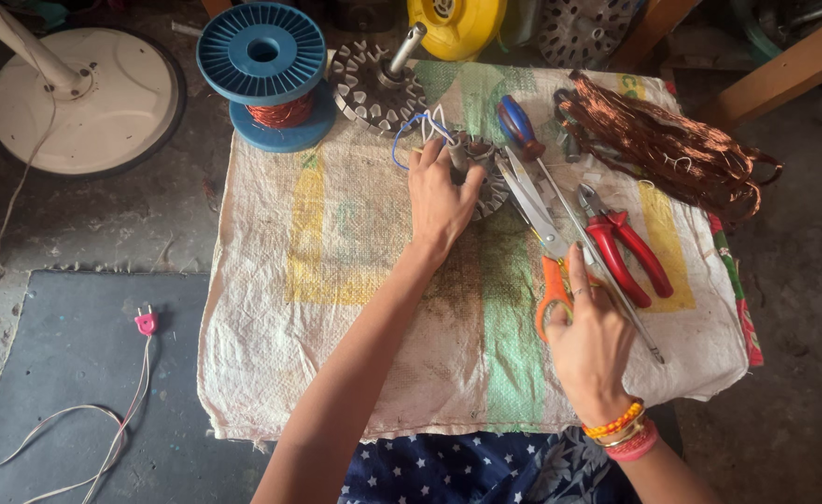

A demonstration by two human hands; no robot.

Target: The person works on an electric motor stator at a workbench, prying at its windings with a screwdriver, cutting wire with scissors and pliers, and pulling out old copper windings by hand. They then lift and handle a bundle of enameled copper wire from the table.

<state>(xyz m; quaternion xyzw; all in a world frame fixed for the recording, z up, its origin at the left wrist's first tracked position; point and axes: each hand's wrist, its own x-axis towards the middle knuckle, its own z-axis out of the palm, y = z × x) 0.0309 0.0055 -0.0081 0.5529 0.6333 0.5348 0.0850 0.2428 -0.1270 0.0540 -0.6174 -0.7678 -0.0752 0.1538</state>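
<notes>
Copper winding isn't on yet, by the look of it: the left hand grips the small stator mid-sack, blue and white leads loose. The right hand closes on the orange-handled scissors. The stator's slots are mostly hidden behind the fingers, so progress is hard to judge.

Woven sack under pliers, scissors

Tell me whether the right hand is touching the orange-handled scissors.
Touching. The head view shows the right hand with its fingers in and around the orange handle loops of the scissors, no gap between them.
</notes>
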